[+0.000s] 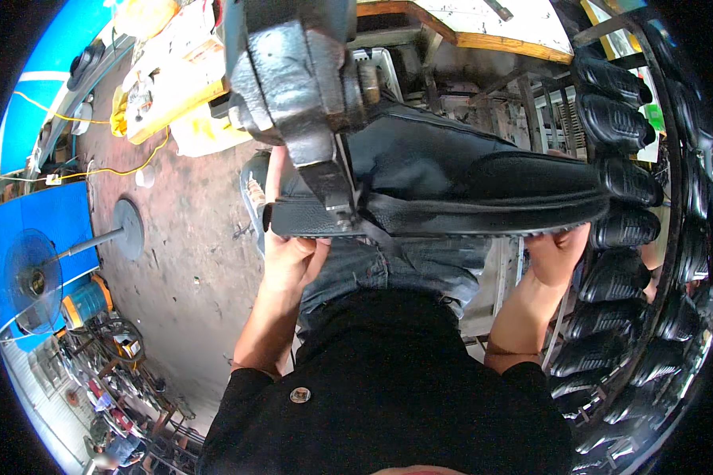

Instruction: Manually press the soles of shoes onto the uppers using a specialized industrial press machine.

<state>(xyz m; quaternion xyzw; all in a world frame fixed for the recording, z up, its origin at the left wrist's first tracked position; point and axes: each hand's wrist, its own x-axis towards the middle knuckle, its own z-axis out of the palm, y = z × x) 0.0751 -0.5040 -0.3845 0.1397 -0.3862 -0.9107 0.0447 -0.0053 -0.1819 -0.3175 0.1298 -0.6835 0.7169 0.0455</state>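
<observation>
At the far left of my view stands a fan, its round cage [38, 277] before a blue panel [63, 214] and its disc base [128, 228] on the stained floor [186, 277]. Above that, I see a worktop [182, 109] with a wooden edge, cluttered with pale and yellow items too jumbled for me to sort out.

Moving right, I come to the left hand [293, 257], grasping the taller, left end of a black shoe [483, 182]: one finger stretches up along its far side, the rest curl under the near edge. Just right of that hand, a heavy metal machine head [293, 119] reaches down from the top, its narrow tip in front of the shoe's left part (whether the two touch, I can't tell from here). A dark, loose strip [384, 237] hangs beside the tip.

The shoe lies lengthwise between the two hands, its knobbly sole edge toward the wearer's black shirt [404, 372] and jeans [388, 265]. At its low, rounded right end I have the right hand [561, 249], grasping it from beneath, with a bit of finger showing over the far side.

Past the machine head, at the top, sits a white-surfaced worktop [483, 28]. Farthest right, a dark rack [676, 237] carries rows of black shoes [618, 277], the nearest just beside the held one's rounded end.
</observation>
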